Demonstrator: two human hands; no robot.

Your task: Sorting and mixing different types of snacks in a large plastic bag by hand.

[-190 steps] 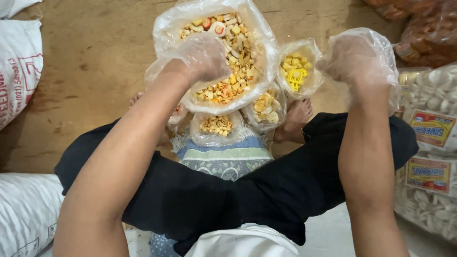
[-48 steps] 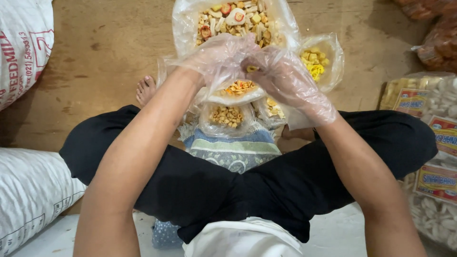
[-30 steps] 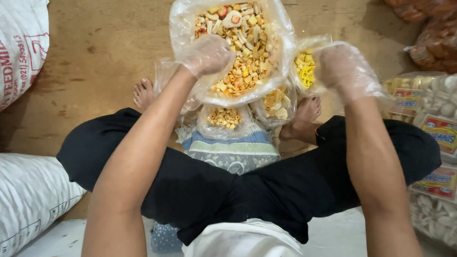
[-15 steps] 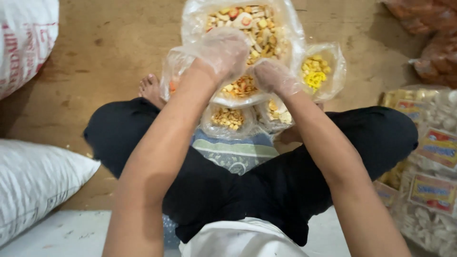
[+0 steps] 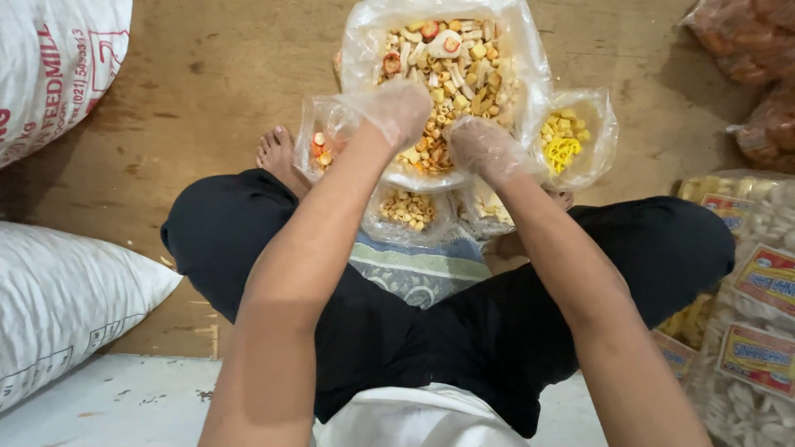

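Over the near edge of a big clear bag (image 5: 451, 83) of mixed crackers, both hands meet, each wrapped in a thin plastic glove. The left hand (image 5: 399, 108) reaches into the bag from the left; its fingers curl down into the heap of crackers (image 5: 447, 70), but the crinkled glove hides whether they grip anything, so I cannot tell. The right hand (image 5: 484, 149) sits just beside it, to the right and a little nearer the body, fingers bent and pressed on the bag's front rim; whether they pinch the plastic or crackers I cannot tell either.

Just left of the left fingers lies a small bag with red and white pieces (image 5: 321, 149), touching the big bag. Right of the right fingers stands a small open bag of yellow rings and cubes (image 5: 567, 136). Below both hands, between the fingers and the person's crossed legs in black trousers (image 5: 464, 323), two more small bags hold pale crackers (image 5: 407, 209), resting on a patterned cloth (image 5: 418, 273). A bare foot (image 5: 277, 153) shows at the left of the small red bag.

Well apart to the left lie white woven sacks (image 5: 58, 290) on the brown floor (image 5: 207, 74). Well apart to the right is a stack of sealed cracker packets (image 5: 754, 314) with coloured labels, and bags of orange snacks (image 5: 749, 58) in the far corner.
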